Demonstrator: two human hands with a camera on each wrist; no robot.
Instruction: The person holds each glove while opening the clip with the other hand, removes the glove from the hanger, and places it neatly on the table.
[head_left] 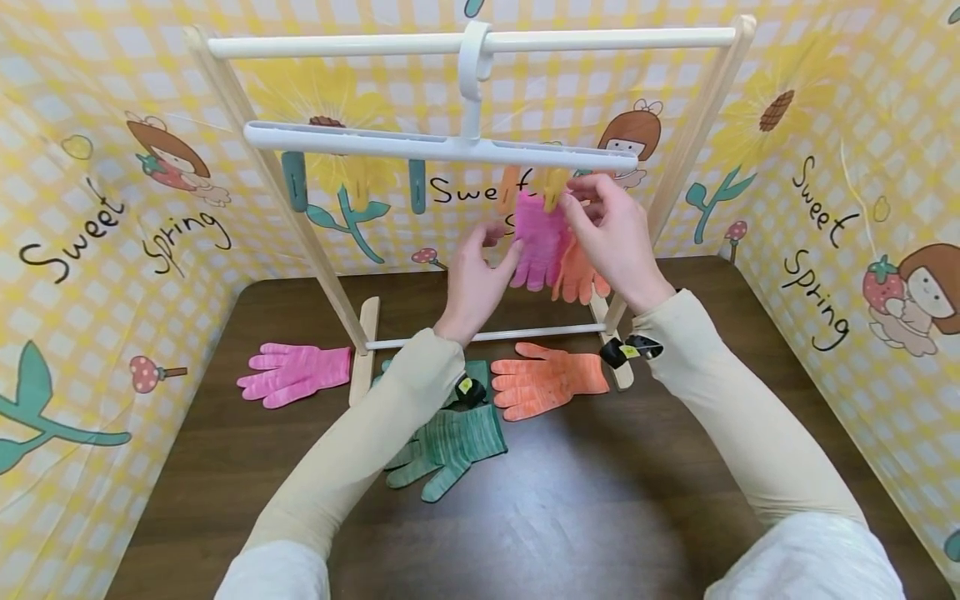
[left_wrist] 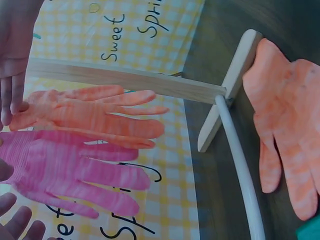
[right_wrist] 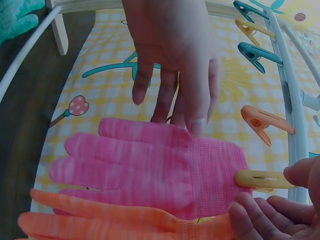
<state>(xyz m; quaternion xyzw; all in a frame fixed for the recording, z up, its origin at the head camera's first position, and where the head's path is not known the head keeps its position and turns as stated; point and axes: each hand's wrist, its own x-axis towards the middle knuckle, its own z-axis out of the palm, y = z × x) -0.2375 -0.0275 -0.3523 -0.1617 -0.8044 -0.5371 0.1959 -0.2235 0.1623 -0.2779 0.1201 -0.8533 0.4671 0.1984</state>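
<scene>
A pink glove (head_left: 538,237) hangs fingers down from the white hanger (head_left: 420,147), its cuff in a yellow clothespin (right_wrist: 262,179). My right hand (head_left: 615,229) pinches that clothespin near its upper end, the thumb on one face and the fingers below. My left hand (head_left: 477,279) is at the left side of the pink glove, thumb close to the cuff, fingers loose and spread apart. An orange glove (left_wrist: 110,117) hangs right beside the pink one; its upper end is hidden behind my right hand in the head view.
The hanger hooks over the rail of a wooden rack (head_left: 330,267). Green clothespins (head_left: 417,187) and an orange clothespin (right_wrist: 267,122) hang along it. On the brown table (head_left: 570,500) lie a pink glove (head_left: 296,373), an orange glove (head_left: 551,382) and green gloves (head_left: 457,442).
</scene>
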